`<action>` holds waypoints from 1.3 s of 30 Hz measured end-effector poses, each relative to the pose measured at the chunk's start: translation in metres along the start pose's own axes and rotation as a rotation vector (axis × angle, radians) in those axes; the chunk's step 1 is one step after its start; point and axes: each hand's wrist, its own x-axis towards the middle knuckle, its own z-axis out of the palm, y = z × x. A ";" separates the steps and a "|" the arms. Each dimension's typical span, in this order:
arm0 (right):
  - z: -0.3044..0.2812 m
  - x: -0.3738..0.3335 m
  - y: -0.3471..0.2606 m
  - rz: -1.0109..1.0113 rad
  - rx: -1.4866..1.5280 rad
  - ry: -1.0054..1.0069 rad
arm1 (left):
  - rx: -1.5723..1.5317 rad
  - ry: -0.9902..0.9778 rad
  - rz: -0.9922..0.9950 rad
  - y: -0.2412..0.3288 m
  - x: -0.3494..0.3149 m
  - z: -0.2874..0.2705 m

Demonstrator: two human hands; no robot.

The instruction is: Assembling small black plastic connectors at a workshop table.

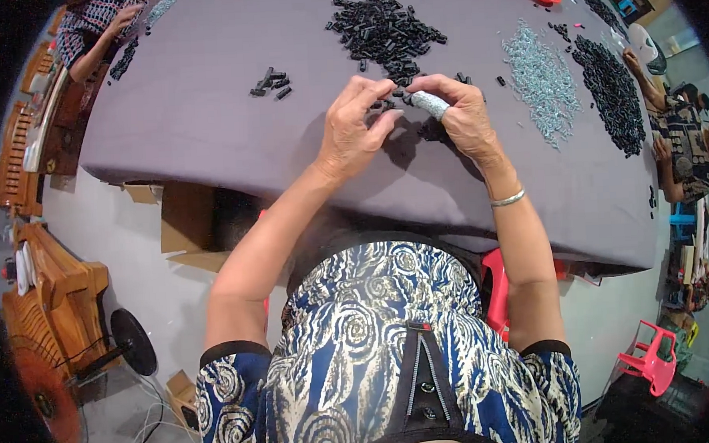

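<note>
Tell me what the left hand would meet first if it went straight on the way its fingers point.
Most likely the right hand, whose fingertips face those of the left hand. Depth is unclear in this single view, so a small black piece between them might come first.

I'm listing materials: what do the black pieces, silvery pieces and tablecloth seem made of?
Black pieces: probably plastic, fairly glossy, from their small highlights.
Silvery pieces: likely metal, shiny, from their bright glints, though metallic-coated plastic is possible.
Tablecloth: apparently fabric, matte grey, from its dull, shineless surface.
</note>
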 end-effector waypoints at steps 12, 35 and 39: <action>0.001 -0.002 -0.003 0.220 0.494 -0.065 | -0.221 -0.005 -0.138 0.006 -0.005 0.008; 0.001 -0.001 0.001 0.359 0.629 -0.149 | -0.294 0.015 -0.202 0.006 -0.007 0.009; 0.003 0.001 0.001 0.364 0.622 -0.161 | -0.298 0.010 -0.212 0.005 -0.007 0.008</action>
